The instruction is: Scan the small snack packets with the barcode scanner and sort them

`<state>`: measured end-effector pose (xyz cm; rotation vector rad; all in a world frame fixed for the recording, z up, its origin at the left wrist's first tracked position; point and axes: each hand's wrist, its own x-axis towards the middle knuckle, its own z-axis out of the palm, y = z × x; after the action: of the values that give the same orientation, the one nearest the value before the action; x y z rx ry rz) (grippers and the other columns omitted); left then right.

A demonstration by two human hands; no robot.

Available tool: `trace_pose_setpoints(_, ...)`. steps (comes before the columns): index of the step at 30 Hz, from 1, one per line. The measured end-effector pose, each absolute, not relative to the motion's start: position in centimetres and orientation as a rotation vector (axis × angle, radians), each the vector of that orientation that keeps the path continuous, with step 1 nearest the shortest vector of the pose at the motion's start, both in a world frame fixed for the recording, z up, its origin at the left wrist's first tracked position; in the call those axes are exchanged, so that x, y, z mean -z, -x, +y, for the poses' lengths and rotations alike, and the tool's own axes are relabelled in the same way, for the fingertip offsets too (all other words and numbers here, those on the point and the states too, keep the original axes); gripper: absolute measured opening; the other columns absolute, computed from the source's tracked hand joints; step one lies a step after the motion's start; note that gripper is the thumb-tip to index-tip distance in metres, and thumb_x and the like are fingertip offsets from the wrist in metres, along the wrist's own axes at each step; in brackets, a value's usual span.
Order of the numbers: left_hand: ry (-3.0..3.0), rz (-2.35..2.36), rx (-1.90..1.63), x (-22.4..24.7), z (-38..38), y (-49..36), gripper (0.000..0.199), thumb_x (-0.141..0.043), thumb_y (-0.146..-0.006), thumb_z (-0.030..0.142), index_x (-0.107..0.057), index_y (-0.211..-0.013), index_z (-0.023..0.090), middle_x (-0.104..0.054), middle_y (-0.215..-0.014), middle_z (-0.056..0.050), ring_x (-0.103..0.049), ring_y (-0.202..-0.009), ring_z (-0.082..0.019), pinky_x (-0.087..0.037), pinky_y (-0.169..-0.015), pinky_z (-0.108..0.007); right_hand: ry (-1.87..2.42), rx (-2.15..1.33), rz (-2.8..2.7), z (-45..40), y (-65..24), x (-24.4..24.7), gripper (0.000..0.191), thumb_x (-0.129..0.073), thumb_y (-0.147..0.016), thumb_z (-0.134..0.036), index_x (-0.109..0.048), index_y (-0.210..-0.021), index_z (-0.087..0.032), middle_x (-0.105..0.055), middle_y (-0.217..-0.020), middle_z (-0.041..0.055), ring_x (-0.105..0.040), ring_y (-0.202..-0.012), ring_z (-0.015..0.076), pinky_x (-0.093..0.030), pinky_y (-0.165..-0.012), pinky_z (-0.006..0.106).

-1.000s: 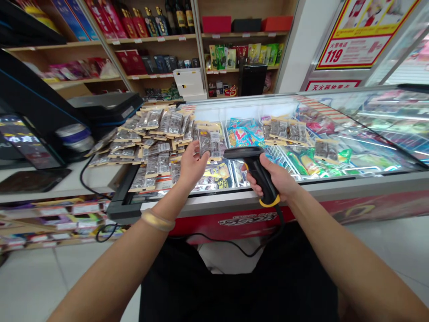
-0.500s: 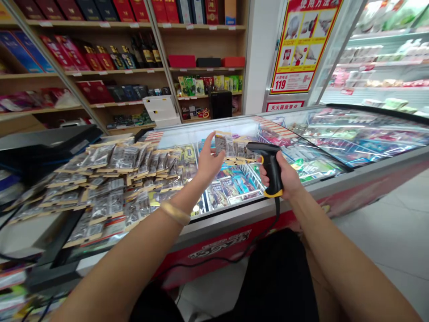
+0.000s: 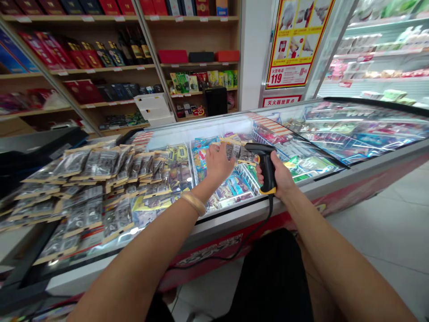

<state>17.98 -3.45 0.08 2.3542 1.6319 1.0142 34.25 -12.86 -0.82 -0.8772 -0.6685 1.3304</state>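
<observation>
My right hand (image 3: pixel 281 176) is wrapped round the grip of a black and yellow barcode scanner (image 3: pixel 267 170), its head pointing left. Just left of the scanner's head, clear packets with tan card edges (image 3: pixel 246 154) lie on the freezer's glass top. Over their left end is my left hand (image 3: pixel 219 162), palm down with fingers apart; the fingertips are partly hidden and contact with the packets is unclear. A gold bangle (image 3: pixel 194 203) circles the left wrist. A large heap of similar packets (image 3: pixel 103 163) with dark contents covers the glass to the left.
The chest freezer (image 3: pixel 234 219) runs across in front of me, with bagged goods under its glass. The scanner's cable (image 3: pixel 271 208) hangs down its front. Shelves (image 3: pixel 192 65) with boxes and bottles stand behind. A white box (image 3: pixel 154 107) sits beyond the freezer.
My left hand has turned palm down, and its fingers have come off the packet it was holding up. The scanner stays in my right hand. The view has shifted slightly.
</observation>
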Motion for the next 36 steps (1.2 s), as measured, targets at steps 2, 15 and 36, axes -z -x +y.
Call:
trace_pose_setpoints(2, -2.334, 1.626, -1.015, -0.4, -3.8, -17.3, 0.053, -0.066, -0.086, 0.032, -0.058, -0.136, 0.019, -0.055, -0.135, -0.021, -0.051, -0.128, -0.038, -0.036, -0.113, -0.057, 0.888, -1.328, -0.682, -13.1, -34.3, 0.7, 0.056, -0.063, -0.084, -0.073, -0.062, -0.092, -0.018, -0.055, -0.059, -0.0020, -0.047, -0.044, 0.0101, -0.040, -0.038, 0.022)
trace_pose_setpoints(15, -2.402, 1.651, -1.269, -0.9, -10.9, 1.9, 0.046, -0.057, -0.090, 0.032, -0.060, -0.134, 0.017, -0.058, -0.125, -0.017, -0.059, -0.117, -0.029, -0.048, -0.104, -0.046, 0.730, -1.548, -0.858, -15.7, -24.3, 0.2, 0.061, -0.076, -0.071, -0.074, -0.066, -0.094, -0.019, -0.055, -0.062, -0.0024, -0.047, -0.046, 0.0098, -0.041, -0.040, 0.022)
trace_pose_setpoints(36, -2.467, 2.149, -0.790, 2.4, -14.7, 10.7, 0.066, -0.065, -0.086, 0.050, -0.055, -0.144, 0.020, -0.064, -0.142, -0.019, -0.037, -0.149, -0.042, -0.019, -0.123, -0.064, 0.708, -1.840, -0.994, -16.5, -15.8, 1.0, 0.056, -0.073, -0.077, -0.070, -0.061, -0.096, -0.018, -0.055, -0.064, -0.0029, -0.048, -0.045, 0.0094, -0.041, -0.040, 0.022)
